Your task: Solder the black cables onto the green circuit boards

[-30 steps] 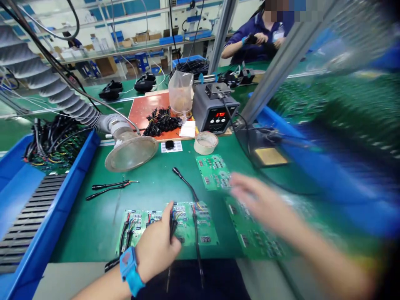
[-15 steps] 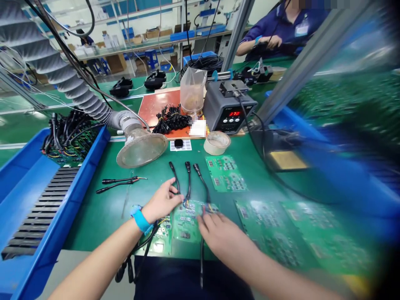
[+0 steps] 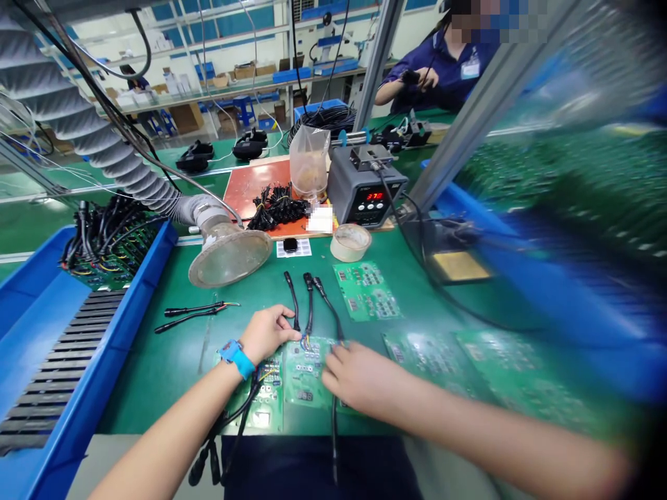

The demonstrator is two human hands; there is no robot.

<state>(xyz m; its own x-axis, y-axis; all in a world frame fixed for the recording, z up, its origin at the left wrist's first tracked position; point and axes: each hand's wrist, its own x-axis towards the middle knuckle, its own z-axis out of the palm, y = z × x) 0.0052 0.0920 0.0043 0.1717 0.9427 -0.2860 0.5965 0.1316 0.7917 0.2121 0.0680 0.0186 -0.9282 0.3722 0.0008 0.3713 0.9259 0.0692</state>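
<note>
You were in an electronics workshop. Your green bench (image 3: 182,368) carried a soldering station (image 3: 344,187) and circuit boards (image 3: 367,292) near a ribbed extraction hose (image 3: 101,139), while a co-worker (image 3: 438,69) was across from you and another workbench (image 3: 250,86) stood beyond.

Glossy green circuit boards (image 3: 367,290) and smooth, rubbery-looking black cables (image 3: 330,306) on a sheeny green worktop (image 3: 171,375), with a shiny plastic bin (image 3: 115,347), matt pleated hose (image 3: 104,132), satin metal post (image 3: 378,69) and crinkled translucent plastic bag (image 3: 309,160).

Bright indoor light | pale glare on near-right circuit board (image 3: 432,368) | right-hand blue bin (image 3: 515,278) heavily blurred | right edge blacked out
</note>
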